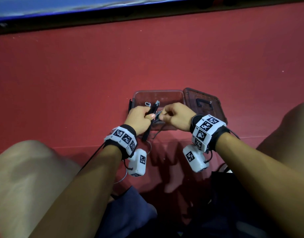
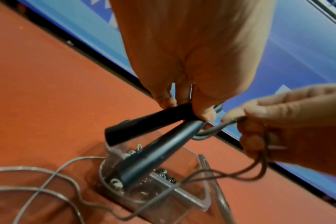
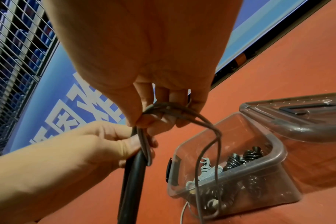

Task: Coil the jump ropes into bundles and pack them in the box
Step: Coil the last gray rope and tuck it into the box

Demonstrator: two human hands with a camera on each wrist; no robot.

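My left hand (image 1: 142, 117) grips two black jump rope handles (image 2: 144, 133) together over the clear plastic box (image 1: 158, 95). My right hand (image 1: 172, 115) pinches the thin grey rope (image 3: 167, 108) close to the handle tops, with loops of it hanging from the fingers. The rest of the rope (image 2: 48, 178) trails loose over the red floor towards me. Inside the box (image 3: 274, 160) lie coiled bundles, one light grey (image 3: 205, 169) and some black (image 3: 244, 157).
The box lid (image 1: 206, 103) with a black handle lies open on the right of the box. A blue board (image 1: 113, 4) runs along the far edge of the red floor (image 1: 147, 57). My knees flank the work area on both sides.
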